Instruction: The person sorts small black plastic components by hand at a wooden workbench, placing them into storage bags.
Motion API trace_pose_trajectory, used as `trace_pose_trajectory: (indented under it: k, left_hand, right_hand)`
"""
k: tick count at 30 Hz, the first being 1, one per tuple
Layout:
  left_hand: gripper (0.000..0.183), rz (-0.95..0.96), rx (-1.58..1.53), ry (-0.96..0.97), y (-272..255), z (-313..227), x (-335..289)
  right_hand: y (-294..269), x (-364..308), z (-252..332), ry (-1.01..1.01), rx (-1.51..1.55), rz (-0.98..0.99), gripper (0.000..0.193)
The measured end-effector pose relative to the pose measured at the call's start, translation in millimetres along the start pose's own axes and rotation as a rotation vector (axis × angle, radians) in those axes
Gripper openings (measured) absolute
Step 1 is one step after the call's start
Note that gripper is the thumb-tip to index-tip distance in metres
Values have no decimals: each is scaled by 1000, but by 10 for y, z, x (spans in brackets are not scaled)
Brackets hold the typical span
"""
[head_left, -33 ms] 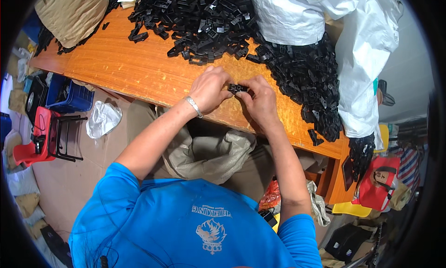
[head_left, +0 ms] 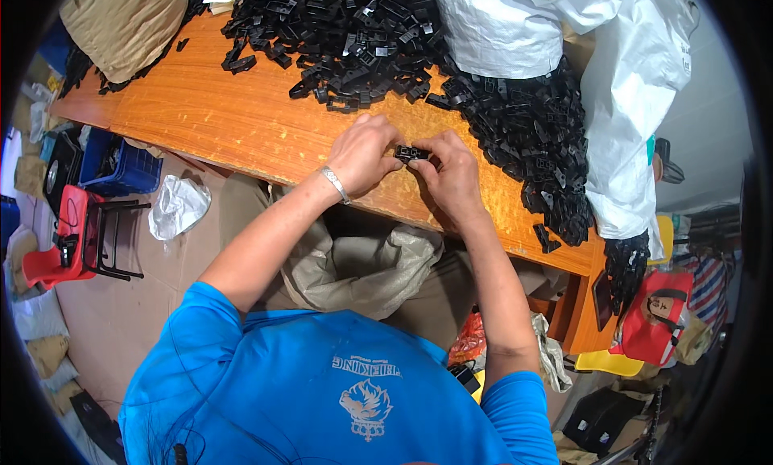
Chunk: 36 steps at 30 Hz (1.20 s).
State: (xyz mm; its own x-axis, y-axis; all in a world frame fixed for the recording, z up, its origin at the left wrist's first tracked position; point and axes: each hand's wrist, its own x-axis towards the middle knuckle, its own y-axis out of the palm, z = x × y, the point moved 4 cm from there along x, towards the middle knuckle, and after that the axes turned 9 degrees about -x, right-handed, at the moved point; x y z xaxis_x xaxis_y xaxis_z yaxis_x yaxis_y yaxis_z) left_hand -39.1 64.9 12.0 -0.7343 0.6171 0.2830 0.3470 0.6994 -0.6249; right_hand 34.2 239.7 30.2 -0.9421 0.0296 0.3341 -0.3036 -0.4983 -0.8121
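Observation:
Between my two hands is a small black plastic part (head_left: 412,152) with openings in its face, held just over the front of the wooden table (head_left: 241,123). My left hand (head_left: 365,153), with a metal bracelet at the wrist, pinches its left end. The fingers of my right hand (head_left: 448,169) are closed on its right end. Fingertips cover both ends of the part. Just beyond the hands spreads a heap of similar black plastic parts (head_left: 366,50), and it continues down the right side of the table.
White sacks (head_left: 503,34) stand at the back right, against the heap. A brown paper bag (head_left: 129,26) lies at the far left. Below the table edge an open woven sack (head_left: 354,276) sits at my lap. A red chair (head_left: 68,231) and a blue crate (head_left: 133,171) stand left.

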Motion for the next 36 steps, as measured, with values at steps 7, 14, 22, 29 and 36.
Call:
trace_pose_trajectory:
  k: [7,14,22,29,36]
  left_hand:
    - [24,43,-37,-103,-20,67,66]
    - [23,97,19,-89,-25,140,164]
    - [27,-156,86,48,17,-84,616]
    - [10,-259,409,35,254,111,1006]
    - [12,-203,290,23,159,73,774]
  right_hand:
    - [-15,-38,135,17,-101,23,26]
    - [80,-207,105,-23,-69,-44,28]
    - [369,-1021,925,-204,9,49,31]
    - [94,-431,415,-129,-162,-44,17]
    - [67,596,-364,1,-356,-191,14]
